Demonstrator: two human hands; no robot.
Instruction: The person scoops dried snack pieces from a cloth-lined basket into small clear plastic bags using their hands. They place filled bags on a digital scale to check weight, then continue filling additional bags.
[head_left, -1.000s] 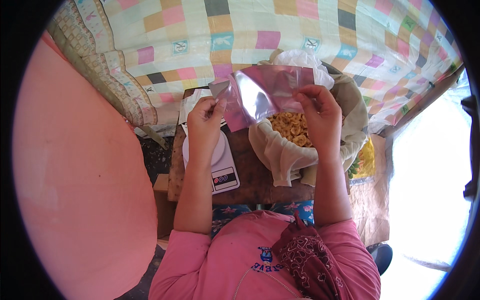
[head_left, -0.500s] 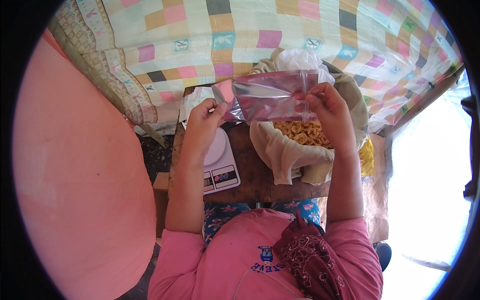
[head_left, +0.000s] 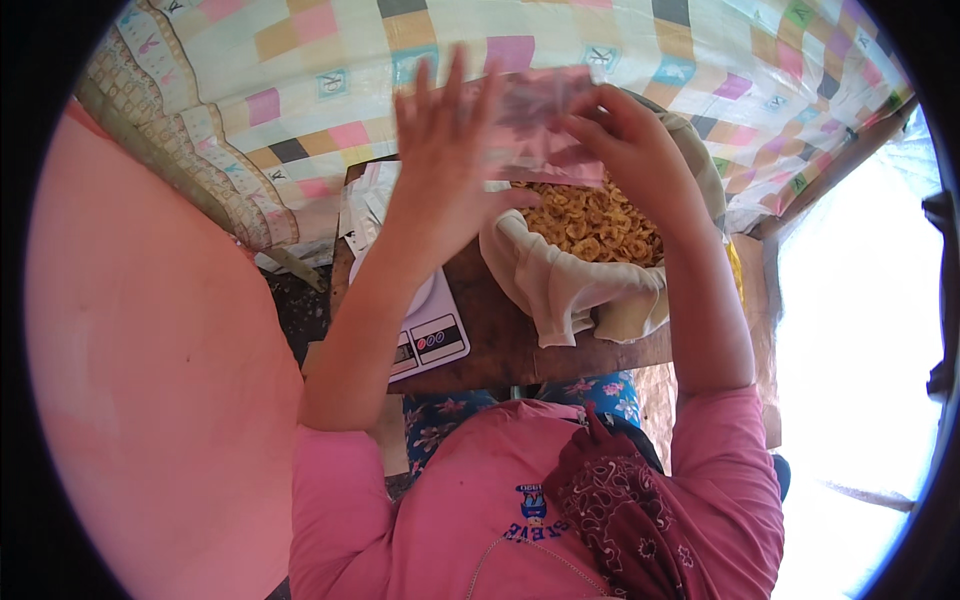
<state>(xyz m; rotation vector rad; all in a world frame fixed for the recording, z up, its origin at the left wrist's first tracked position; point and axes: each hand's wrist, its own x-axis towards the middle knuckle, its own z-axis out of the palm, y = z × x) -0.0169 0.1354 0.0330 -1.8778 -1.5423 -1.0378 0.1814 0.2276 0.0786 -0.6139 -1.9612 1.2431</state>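
Observation:
A shiny, see-through pouch [head_left: 535, 115] is raised above the far part of the table, and my right hand [head_left: 625, 135] pinches it by its right end. My left hand [head_left: 450, 150] is spread with fingers apart in front of the pouch's left end, blurred by motion; it hides that end. Below the pouch, a heap of banana chips [head_left: 595, 220] lies in a cloth-lined container [head_left: 520, 250]. Beneath my left forearm stands a white kitchen scale [head_left: 440, 335], partly covered by that arm.
Flat silvery packets [head_left: 365, 205] lie on the wooden table [head_left: 480, 350] behind the scale. A checked plastic sheet [head_left: 330, 85] hangs beyond the table. To the left bulges a large pink surface [head_left: 170, 350]. Yellow plastic [head_left: 737, 265] shows beside my right forearm.
My left hand has let go of the pouch's left end and opened, fingers spread. My right hand keeps hold and has moved slightly up and left with the pouch, uncovering more chips.

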